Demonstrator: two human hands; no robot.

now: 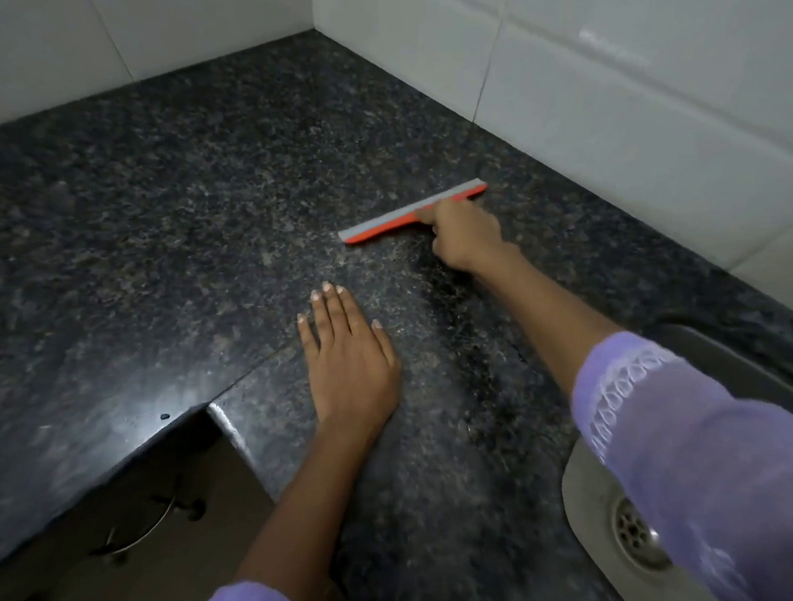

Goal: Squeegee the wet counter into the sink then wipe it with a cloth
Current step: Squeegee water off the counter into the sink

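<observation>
We look down on a dark speckled granite counter (177, 210) that fills most of the view. Our right hand (462, 234), reaching toward one o'clock from the middle of the view, curls round the handle of an orange squeegee (382, 226) with the forefinger stretched along its back. The squeegee's grey blade (408, 206) lies on the counter, running from eight o'clock to two o'clock, near the white tiled wall (627, 108) at the right but apart from it. Our left hand (349, 352) rests flat on the counter near the middle of the view, at seven o'clock from the squeegee, fingers straight and close together, thumb held out to the side. A darker band runs down the stone between the two hands. The steel sink (590, 510) sits at five o'clock, its round drain (637, 539) partly covered by our right arm's lilac sleeve (692, 460). A cupboard door (136, 529) with a curved metal handle shows at seven o'clock, below the counter's edge.
</observation>
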